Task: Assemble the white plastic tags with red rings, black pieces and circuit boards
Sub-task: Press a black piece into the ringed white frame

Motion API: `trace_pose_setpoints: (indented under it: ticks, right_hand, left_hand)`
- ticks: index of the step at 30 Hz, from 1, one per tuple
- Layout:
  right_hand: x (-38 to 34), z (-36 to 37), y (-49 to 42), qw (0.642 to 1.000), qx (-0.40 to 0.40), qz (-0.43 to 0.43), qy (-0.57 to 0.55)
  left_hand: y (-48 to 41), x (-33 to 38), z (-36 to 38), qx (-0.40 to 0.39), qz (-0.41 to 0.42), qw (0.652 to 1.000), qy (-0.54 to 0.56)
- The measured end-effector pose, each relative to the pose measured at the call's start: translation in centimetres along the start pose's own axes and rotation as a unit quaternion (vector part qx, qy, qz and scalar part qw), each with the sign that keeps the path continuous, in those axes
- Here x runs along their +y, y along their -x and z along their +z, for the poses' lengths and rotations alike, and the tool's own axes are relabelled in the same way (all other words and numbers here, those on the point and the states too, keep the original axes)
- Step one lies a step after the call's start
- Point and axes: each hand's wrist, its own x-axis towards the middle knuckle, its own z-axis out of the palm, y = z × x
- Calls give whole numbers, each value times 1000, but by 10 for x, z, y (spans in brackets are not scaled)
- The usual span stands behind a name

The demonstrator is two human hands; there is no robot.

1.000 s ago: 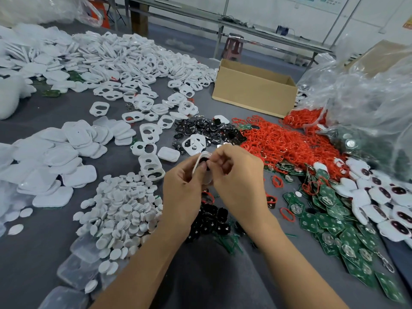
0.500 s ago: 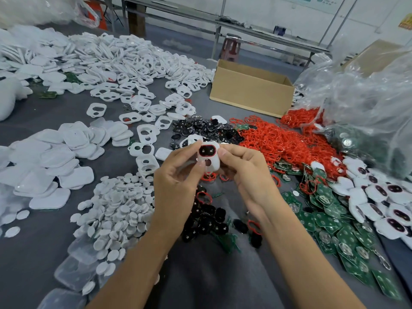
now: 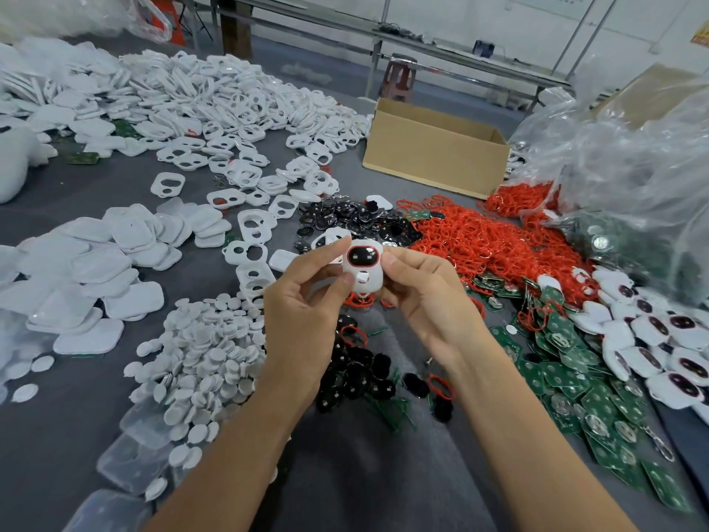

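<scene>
Both hands hold one white plastic tag up over the grey table, its face toward me, with a black piece and a red ring set in its upper window. My left hand pinches the tag's left side between thumb and fingers. My right hand grips its right side. Under the hands lie loose black pieces and a few red rings. A big heap of red rings lies to the right, green circuit boards at lower right, and empty white tag frames to the left.
A cardboard box stands at the back. Clear plastic bags fill the right. White round discs and white back covers lie at left. Assembled tags sit at far right. Another pile of black pieces lies beyond the hands.
The hands lifted the tag and turned it from edge-on to face me, showing the black piece and red ring. The fingers have spread to the tag's sides.
</scene>
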Motion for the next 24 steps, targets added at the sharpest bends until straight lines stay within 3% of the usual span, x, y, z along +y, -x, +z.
trace_pose_setpoints:
  ticks: [3, 7, 9, 12, 21, 24]
  right_hand:
    - [2, 4, 2, 979, 68, -93, 168]
    - [9, 9, 4, 832, 85, -279, 472]
    - [12, 11, 5, 775, 72, -329, 535]
    - [14, 10, 4, 718, 39, -389, 575]
    - [5, 4, 6, 733, -70, -362, 571]
    - [-1, 9, 9, 742, -59, -346, 572]
  left_hand:
    - [-1, -3, 0, 17, 6, 999, -37]
    - [1, -7, 1, -8, -89, 996, 2]
    - [-2, -6, 1, -20, -168, 979, 116]
    - [-7, -3, -2, -4, -201, 962, 183]
    - [-7, -4, -5, 50, -234, 954, 179]
    - [-5, -5, -3, 47, -221, 965, 133]
